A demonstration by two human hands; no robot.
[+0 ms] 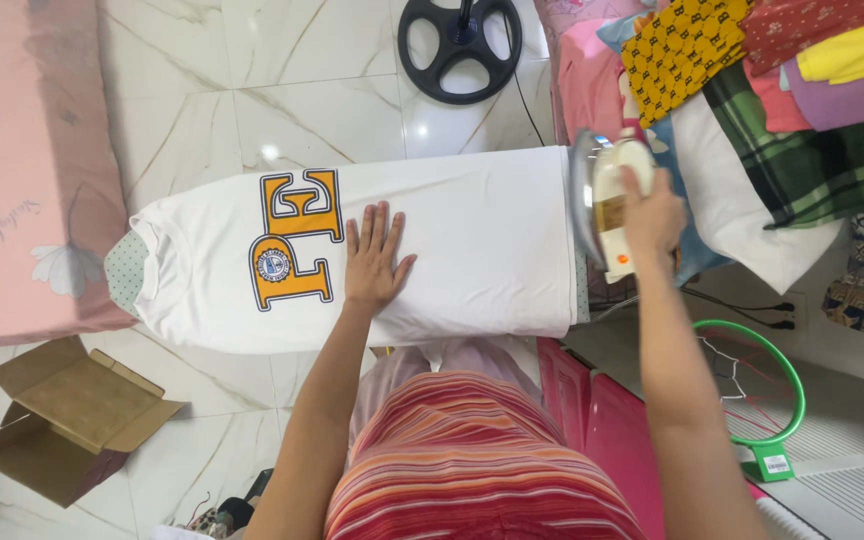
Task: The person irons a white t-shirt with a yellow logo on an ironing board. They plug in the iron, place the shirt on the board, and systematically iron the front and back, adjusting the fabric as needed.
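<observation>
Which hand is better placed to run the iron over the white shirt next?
Probably the right hand: it already grips the cream-and-silver iron at the board's end. The left hand lies flat on the white printed T-shirt, steadying it.

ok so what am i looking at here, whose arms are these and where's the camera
The camera sits on a person's head and looks down, so the two bare arms are their own. The left hand lies flat on a white t-shirt with yellow letters, pulled over an ironing board. The right hand grips an iron at the board's right end. A pile of clothes lies beyond it, and a cardboard box sits on the marble floor.
</observation>
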